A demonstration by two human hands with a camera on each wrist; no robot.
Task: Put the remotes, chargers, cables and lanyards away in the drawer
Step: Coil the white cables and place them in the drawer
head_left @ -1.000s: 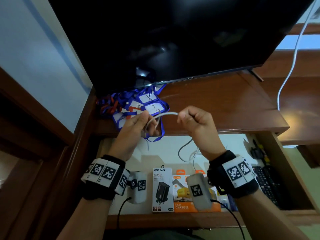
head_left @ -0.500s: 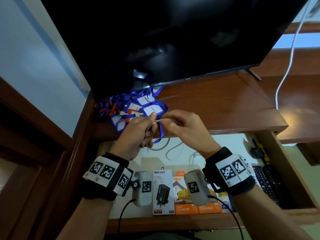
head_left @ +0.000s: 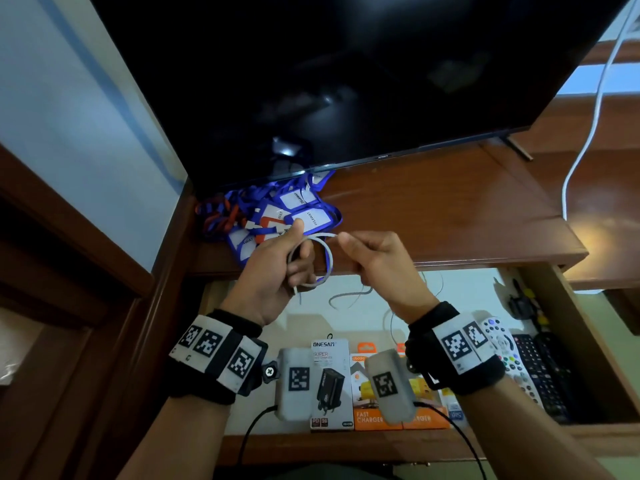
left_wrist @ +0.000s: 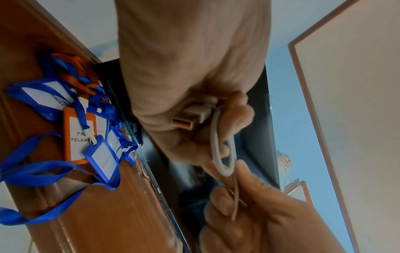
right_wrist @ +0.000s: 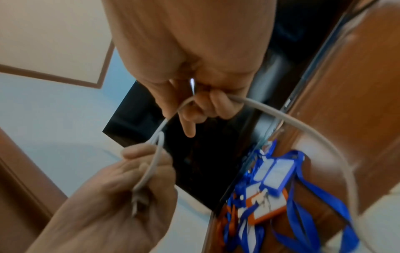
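Slack is our worry: our left hand (head_left: 277, 268) clamps the coiled thin white USB cable (head_left: 327, 258) above the open wooden drawer (head_left: 588, 344), our right hand (head_left: 377, 261) pinching the next turn. Loosen either grip and the springy loops could unwind, or snag the blue lanyards (head_left: 277, 216) on the far-left counter (head_left: 433, 209).

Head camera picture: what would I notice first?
Two hands, left and right, coiling a white cable over the open drawer. Behind them, blue lanyards are piled on the shelf under a big dark TV.
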